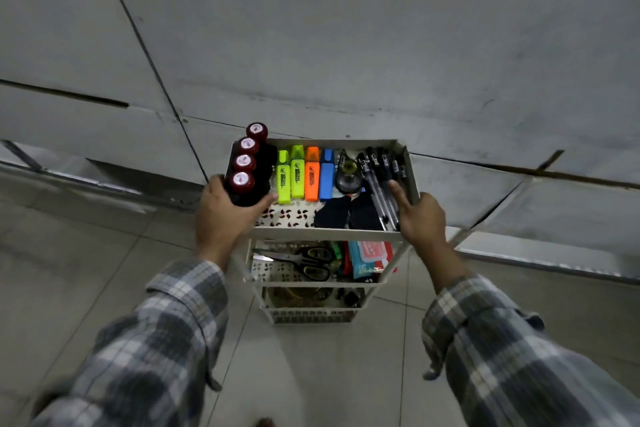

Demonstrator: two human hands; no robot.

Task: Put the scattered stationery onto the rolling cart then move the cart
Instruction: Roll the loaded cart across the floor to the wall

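A white three-tier rolling cart (322, 234) stands on the floor in front of me. Its top tray holds several highlighters (298, 175), a correction tape (348, 172), several black pens (381, 177) and dark clips. My left hand (225, 215) grips a black pack of red-capped bottles (247, 166) at the tray's left edge. My right hand (420, 218) holds the tray's right front corner, with two fingers reaching in beside the pens. Scissors (304, 262) and coloured packets (369, 258) lie on the middle tier. Small dark items fill the bottom tier.
A grey wall with dark seams (311, 45) rises just behind the cart. Metal rails (86, 180) run along its foot on both sides. Pale floor tiles (311, 374) stretch toward me below the cart.
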